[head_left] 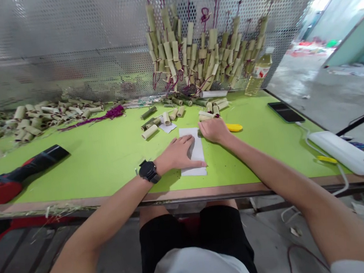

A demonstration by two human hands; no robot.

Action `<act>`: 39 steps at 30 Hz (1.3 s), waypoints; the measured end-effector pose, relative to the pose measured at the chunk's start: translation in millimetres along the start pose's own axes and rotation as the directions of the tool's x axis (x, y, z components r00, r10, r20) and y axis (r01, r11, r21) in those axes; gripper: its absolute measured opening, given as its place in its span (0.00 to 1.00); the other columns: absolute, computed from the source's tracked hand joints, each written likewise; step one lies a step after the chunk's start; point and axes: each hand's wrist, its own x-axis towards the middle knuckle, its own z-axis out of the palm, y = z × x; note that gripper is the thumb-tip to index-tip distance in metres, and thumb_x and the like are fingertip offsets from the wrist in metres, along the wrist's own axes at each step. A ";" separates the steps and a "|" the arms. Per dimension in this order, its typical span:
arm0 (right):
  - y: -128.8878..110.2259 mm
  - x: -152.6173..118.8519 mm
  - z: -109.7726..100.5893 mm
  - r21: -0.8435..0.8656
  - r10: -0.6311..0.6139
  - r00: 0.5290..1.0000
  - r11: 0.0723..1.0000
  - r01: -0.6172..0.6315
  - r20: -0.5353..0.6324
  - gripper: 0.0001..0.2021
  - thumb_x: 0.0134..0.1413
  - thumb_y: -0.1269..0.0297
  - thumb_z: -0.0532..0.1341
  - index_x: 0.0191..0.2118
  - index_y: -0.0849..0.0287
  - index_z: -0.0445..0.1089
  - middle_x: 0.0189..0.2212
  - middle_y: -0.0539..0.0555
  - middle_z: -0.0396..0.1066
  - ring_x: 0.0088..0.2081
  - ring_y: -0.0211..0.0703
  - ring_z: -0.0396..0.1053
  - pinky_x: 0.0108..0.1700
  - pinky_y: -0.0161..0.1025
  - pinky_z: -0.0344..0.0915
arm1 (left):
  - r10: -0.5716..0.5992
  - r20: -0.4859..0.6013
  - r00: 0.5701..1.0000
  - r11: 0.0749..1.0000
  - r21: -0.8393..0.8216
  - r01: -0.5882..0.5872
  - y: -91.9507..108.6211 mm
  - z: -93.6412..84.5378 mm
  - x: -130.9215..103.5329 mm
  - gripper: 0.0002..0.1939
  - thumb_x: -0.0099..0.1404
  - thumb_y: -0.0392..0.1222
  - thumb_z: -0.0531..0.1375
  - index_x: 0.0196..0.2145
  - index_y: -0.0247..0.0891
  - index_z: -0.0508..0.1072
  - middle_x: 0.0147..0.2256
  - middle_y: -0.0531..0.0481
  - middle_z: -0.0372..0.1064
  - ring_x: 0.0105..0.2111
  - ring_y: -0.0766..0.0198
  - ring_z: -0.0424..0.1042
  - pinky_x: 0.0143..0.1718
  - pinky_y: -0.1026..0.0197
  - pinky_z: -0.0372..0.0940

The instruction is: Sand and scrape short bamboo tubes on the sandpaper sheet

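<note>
My left hand (183,152) lies flat with its fingers spread on a white sheet of paper (193,171), pressing it to the green tabletop. At the paper's upper right edge, my right hand (213,130) is closed around a yellow-handled knife (234,127). The handle's end sticks out to the right of the hand, and a short dark part, seemingly the blade, shows at the paper's edge. Short cut bamboo tubes (150,132) lie beyond the paper, beside a small white scrap (168,127). More tube pieces (206,115) are just behind my right hand.
At left are a black-and-red power tool (28,169), a pile of bamboo tubes (30,120) and purple cord (114,112). Strung bamboo pieces (190,55) hang on the perforated metal panel. An oil bottle (259,73), phone (285,112) and white power bank (345,152) stand or lie right.
</note>
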 end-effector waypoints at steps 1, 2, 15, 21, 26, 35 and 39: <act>-0.1 -0.9 -0.8 0.013 -0.003 1.000 1.000 0.003 0.000 0.33 0.84 0.61 0.42 0.51 0.70 0.86 0.48 0.72 0.86 0.45 0.59 0.81 0.41 0.47 0.64 | 0.001 0.003 1.000 1.000 0.003 -0.001 0.0 -0.1 -0.1 0.70 0.64 0.89 0.57 0.84 0.31 0.56 0.84 0.30 0.49 0.82 0.28 0.53 0.82 0.36 0.47; -0.4 -3.7 -1.9 0.026 -0.007 1.000 1.000 0.007 0.007 0.33 0.84 0.61 0.42 0.50 0.70 0.86 0.48 0.71 0.86 0.44 0.57 0.81 0.41 0.46 0.64 | 0.002 0.003 1.000 1.000 0.006 -0.002 -0.1 -0.1 -0.2 0.70 0.64 0.89 0.57 0.84 0.32 0.56 0.84 0.30 0.48 0.82 0.28 0.53 0.82 0.35 0.47; 0.1 -7.4 -0.2 -0.057 -0.019 0.998 0.998 0.022 0.055 0.34 0.84 0.60 0.41 0.48 0.68 0.87 0.42 0.71 0.87 0.40 0.59 0.82 0.38 0.47 0.62 | 0.010 -0.009 1.000 1.000 -0.005 -0.010 0.0 0.9 -0.4 0.68 0.65 0.89 0.59 0.83 0.34 0.57 0.84 0.31 0.49 0.82 0.28 0.52 0.82 0.35 0.48; 9.3 -2.3 2.6 0.016 -0.014 1.000 1.000 0.014 -0.012 0.31 0.83 0.60 0.43 0.47 0.66 0.85 0.44 0.70 0.86 0.40 0.57 0.79 0.38 0.46 0.61 | 0.003 -0.005 1.000 1.000 0.009 -0.003 -0.8 2.2 0.2 0.69 0.65 0.89 0.58 0.84 0.35 0.55 0.84 0.32 0.48 0.83 0.29 0.51 0.82 0.35 0.46; 9.9 -18.2 -2.5 0.068 -0.064 0.997 0.996 0.062 0.036 0.31 0.83 0.57 0.43 0.43 0.62 0.82 0.40 0.66 0.85 0.35 0.53 0.75 0.38 0.46 0.58 | 0.001 -0.006 1.000 1.000 0.031 -0.001 0.9 1.6 -0.2 0.67 0.66 0.88 0.59 0.84 0.34 0.56 0.84 0.31 0.50 0.83 0.30 0.51 0.83 0.35 0.44; 7.1 -10.2 -2.8 -0.079 -0.074 0.993 0.994 0.081 0.095 0.33 0.85 0.58 0.41 0.48 0.64 0.85 0.44 0.69 0.87 0.41 0.58 0.81 0.38 0.47 0.58 | 0.023 -0.018 1.000 0.998 0.062 -0.022 1.3 3.4 -1.4 0.65 0.69 0.86 0.58 0.84 0.33 0.57 0.84 0.30 0.49 0.83 0.31 0.51 0.84 0.35 0.39; 5.2 0.6 -0.1 -0.107 -0.007 0.998 0.994 0.013 0.057 0.33 0.85 0.61 0.40 0.52 0.67 0.84 0.46 0.71 0.86 0.43 0.60 0.82 0.38 0.48 0.62 | 0.028 -0.027 0.999 0.997 0.071 -0.026 1.2 4.3 -1.4 0.65 0.69 0.87 0.57 0.84 0.33 0.57 0.84 0.31 0.50 0.83 0.32 0.51 0.84 0.34 0.39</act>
